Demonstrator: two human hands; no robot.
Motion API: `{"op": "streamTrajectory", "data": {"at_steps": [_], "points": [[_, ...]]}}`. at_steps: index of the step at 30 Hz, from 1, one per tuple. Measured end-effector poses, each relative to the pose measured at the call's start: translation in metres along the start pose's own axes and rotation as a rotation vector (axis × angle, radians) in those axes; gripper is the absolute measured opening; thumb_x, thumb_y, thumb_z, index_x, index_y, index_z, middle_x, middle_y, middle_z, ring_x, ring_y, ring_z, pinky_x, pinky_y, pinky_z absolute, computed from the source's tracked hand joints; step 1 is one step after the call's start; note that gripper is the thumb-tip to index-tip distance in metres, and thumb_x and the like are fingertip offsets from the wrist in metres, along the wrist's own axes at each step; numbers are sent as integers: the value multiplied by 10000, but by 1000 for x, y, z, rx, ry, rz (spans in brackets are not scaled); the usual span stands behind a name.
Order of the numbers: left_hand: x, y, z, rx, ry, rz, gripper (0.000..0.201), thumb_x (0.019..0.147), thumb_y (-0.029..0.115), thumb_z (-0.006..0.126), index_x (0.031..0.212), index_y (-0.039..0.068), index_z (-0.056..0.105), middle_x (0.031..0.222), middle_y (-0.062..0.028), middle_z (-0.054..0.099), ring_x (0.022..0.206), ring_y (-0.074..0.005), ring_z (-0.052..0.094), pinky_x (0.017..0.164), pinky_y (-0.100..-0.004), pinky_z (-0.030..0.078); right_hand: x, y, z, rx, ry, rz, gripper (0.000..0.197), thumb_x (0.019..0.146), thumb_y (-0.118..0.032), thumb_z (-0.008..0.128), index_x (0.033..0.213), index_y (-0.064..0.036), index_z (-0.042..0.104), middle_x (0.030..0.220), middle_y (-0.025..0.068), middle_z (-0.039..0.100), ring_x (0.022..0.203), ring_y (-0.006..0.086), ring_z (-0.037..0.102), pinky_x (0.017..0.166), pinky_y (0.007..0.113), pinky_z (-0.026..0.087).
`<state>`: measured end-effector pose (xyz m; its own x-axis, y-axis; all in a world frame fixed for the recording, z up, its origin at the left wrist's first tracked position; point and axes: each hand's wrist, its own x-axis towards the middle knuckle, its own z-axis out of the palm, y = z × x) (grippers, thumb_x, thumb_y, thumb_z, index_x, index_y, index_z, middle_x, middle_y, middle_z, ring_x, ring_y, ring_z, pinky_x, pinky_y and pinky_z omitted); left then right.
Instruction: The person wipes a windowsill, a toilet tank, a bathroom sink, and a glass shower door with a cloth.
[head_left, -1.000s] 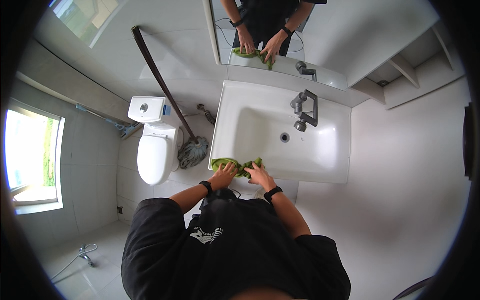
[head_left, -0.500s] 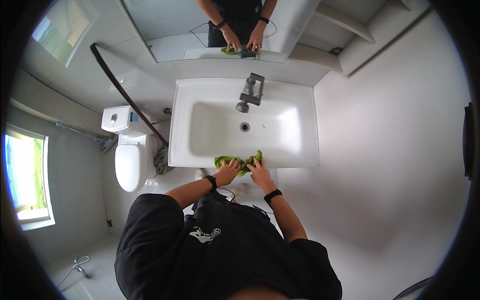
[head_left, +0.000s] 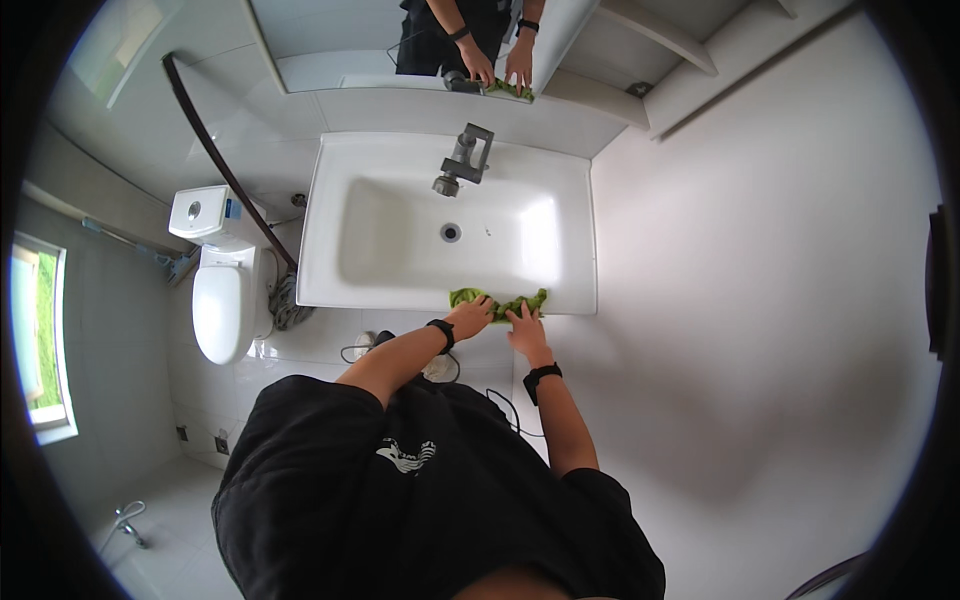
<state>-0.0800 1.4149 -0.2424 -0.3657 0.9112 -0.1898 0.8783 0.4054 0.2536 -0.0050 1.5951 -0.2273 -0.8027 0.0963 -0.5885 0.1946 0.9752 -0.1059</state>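
Observation:
A crumpled green cloth [head_left: 466, 296] lies along the front rim of the white sink [head_left: 360, 294], right of the rim's middle. My left hand [head_left: 470, 317] presses on the cloth's left part, fingers bent over it. Close by on the right, my right hand [head_left: 526, 332] grips the other end, its fingertips in the folds. Part of the cloth is hidden under my fingers. At the back of the basin stands a grey faucet [head_left: 465, 160], its spout above the basin, behind the drain [head_left: 451, 232].
Left of the sink stands a white toilet [head_left: 222, 310], with a mop [head_left: 290, 303] between them. A brush [head_left: 180, 266] leans at the wall. Above the sink hang a mirror [head_left: 350, 50] and shelves [head_left: 660, 35]. A dark cable [head_left: 510, 410] hangs near my waist.
Both my hands have slid to the right along the front rim, taking the green cloth with them. The view has shifted, so sink and toilet appear farther left and higher.

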Motion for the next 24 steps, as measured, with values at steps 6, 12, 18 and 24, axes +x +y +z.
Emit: {"op": "streamTrajectory", "data": {"at_steps": [6,12,18,24], "points": [[-81,-54,-1,-32,136,-177,227,812,77,621,1038,62,629,1193,-160,516,1095,-292,546,736,-345,573,13,-67,-9,-42,-14,-177,564,917,-220,594,1446,-286,410,1549,210,218,1304,634,242,1024,580,427],[-192,-109,9,-33,234,-343,244,794,79,625,1038,63,624,1160,-135,515,1072,-273,550,708,-345,561,40,-167,-6,-99,110,-493,602,844,-202,691,1404,-223,473,1426,255,418,1134,410,555,1116,585,290],[-285,-162,13,-2,245,-491,376,775,99,635,1147,44,609,1190,-131,502,1110,-261,536,781,-347,538,51,-279,-5,-126,134,-569,676,803,-260,730,1417,-225,451,1381,166,487,1193,509,470,969,543,461],[-321,-188,10,8,297,-412,432,787,121,638,1206,27,592,1230,-134,490,1170,-255,500,790,-336,543,63,-331,13,-73,137,-456,738,818,-265,716,1468,-214,369,1413,175,446,1277,489,397,1009,596,388]]}}
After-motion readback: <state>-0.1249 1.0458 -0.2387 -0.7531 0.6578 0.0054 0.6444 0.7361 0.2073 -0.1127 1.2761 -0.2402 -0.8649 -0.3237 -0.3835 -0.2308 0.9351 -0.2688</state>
